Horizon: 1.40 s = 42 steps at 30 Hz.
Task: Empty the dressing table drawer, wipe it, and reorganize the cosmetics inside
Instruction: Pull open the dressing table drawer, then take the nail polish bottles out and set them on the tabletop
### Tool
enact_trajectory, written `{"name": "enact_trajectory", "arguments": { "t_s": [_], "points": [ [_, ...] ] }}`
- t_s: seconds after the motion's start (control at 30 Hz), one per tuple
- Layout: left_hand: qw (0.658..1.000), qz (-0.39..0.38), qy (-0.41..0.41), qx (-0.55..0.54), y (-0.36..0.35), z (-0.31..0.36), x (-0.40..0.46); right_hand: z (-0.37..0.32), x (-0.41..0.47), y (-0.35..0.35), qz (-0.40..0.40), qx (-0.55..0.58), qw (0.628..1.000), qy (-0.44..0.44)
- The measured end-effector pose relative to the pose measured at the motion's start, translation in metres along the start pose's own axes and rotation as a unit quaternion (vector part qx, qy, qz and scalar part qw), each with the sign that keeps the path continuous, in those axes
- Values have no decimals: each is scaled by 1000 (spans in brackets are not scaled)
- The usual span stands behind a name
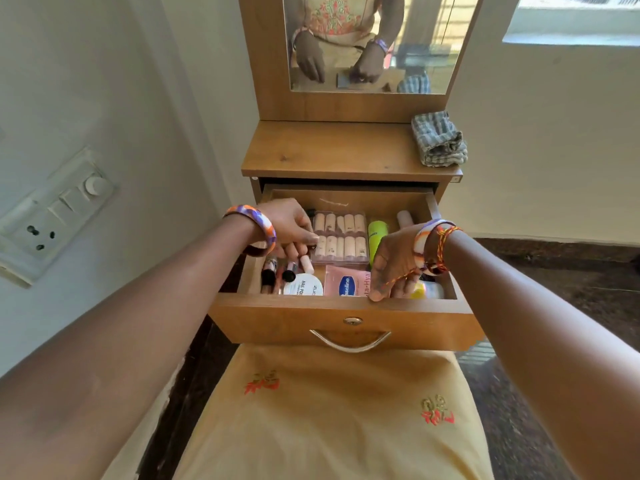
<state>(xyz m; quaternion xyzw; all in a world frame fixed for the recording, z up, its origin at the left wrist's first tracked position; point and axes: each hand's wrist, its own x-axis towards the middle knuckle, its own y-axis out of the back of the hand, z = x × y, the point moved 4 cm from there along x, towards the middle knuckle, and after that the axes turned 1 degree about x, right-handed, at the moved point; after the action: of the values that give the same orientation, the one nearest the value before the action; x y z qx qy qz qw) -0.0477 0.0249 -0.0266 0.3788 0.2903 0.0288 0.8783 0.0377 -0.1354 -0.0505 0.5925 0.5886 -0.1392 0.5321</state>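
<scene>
We see the drawer (343, 317) pulled out, full of makeup. Our left hand (294, 223) is in the far left part, fingers curled at the edge of the clear box of little tubes (341, 237); we cannot tell if it holds anything. Our right hand (394, 261) reaches down near the front right, fingers loosely bent, touching the pink packet (348, 280). A green bottle (376, 235) lies just beside the box. A folded cloth (439, 140) sits on the table top (329, 150), far right.

small yellow-capped item (420, 289) behind the right hand (394, 263), mostly hidden, unidentifiable
</scene>
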Motion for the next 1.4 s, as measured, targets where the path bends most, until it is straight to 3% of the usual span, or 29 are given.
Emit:
{"name": "enact_trajectory", "arguments": {
  "t_s": [0.1,0.17,0.23,0.33,0.43,0.6,0.97,1.4],
  "points": [
    [983,135,-38,118,26,-4,17,-15,15,6,-4,-9,1000,9],
    [971,171,-31,165,33,-11,31,-30,34,16,94,-31,994,52],
    [965,171,-19,199,29,-18,47,-49,47,24,208,-55,972,101],
    [951,170,-32,255,19,-21,68,-69,66,24,289,-101,941,148],
    [938,161,-46,304,11,-21,84,-75,90,21,325,-191,915,142],
    [914,156,-44,372,8,-19,101,-77,106,23,340,-232,899,150],
    [894,167,-10,415,9,-22,119,-89,99,18,339,-275,880,184],
    [922,281,-31,263,41,3,60,-107,46,57,457,-169,857,165]
  ]
}}
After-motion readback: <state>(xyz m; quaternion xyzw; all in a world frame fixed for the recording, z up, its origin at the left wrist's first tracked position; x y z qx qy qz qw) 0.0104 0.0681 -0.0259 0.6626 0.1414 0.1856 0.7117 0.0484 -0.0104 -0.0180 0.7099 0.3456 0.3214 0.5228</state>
